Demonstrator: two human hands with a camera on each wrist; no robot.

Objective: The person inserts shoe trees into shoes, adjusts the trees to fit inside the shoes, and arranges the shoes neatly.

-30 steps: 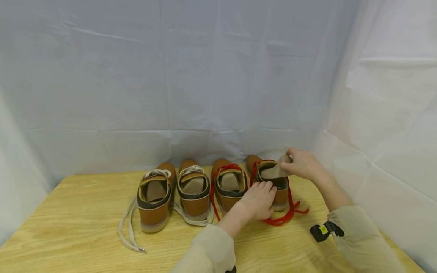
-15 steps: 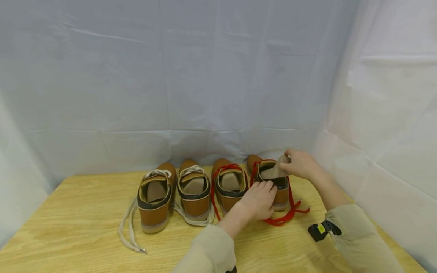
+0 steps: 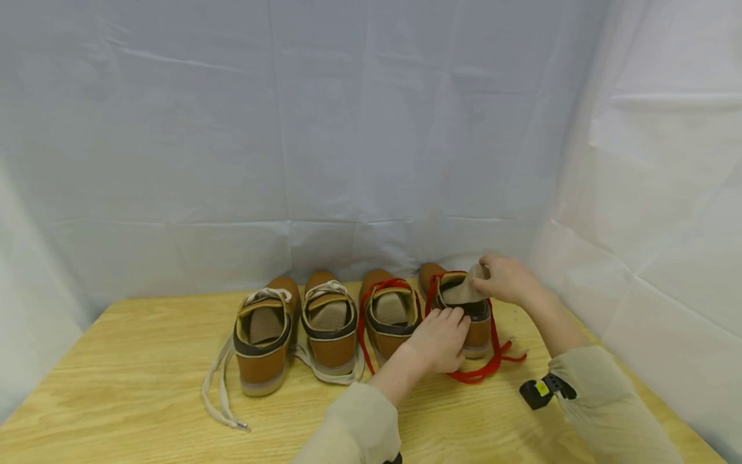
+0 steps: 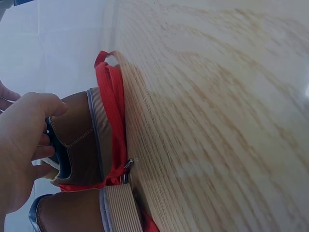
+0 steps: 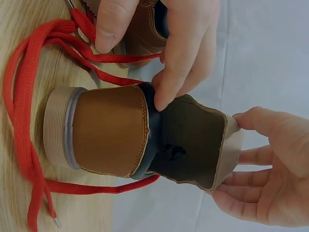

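Note:
Four brown shoes stand in a row at the back of the wooden table (image 3: 145, 386). My left hand (image 3: 452, 322) grips the heel collar of the rightmost shoe (image 3: 478, 336), which has red laces (image 3: 493, 364). My right hand (image 3: 485, 276) pinches the rear end of a beige insole (image 3: 462, 293) that sticks up out of that shoe's opening. The right wrist view shows the insole (image 5: 193, 145) bent upward from the heel (image 5: 108, 130), with my right hand (image 5: 231, 154) on its edge and my left hand (image 5: 137, 72) hooked over the collar. In the left wrist view my left hand (image 4: 50, 125) is on the shoe (image 4: 77, 140).
To the left stand a second red-laced shoe (image 3: 390, 316) and two shoes with cream laces (image 3: 329, 325) (image 3: 263, 335); loose cream laces (image 3: 217, 386) trail toward the front. White sheeting (image 3: 348, 161) closes off the back and right sides. A black wrist strap clip (image 3: 536, 392) hangs at my right sleeve.
My right hand has shifted slightly left with the insole, which sits a little lower over the shoe. The left hand keeps its hold on the heel.

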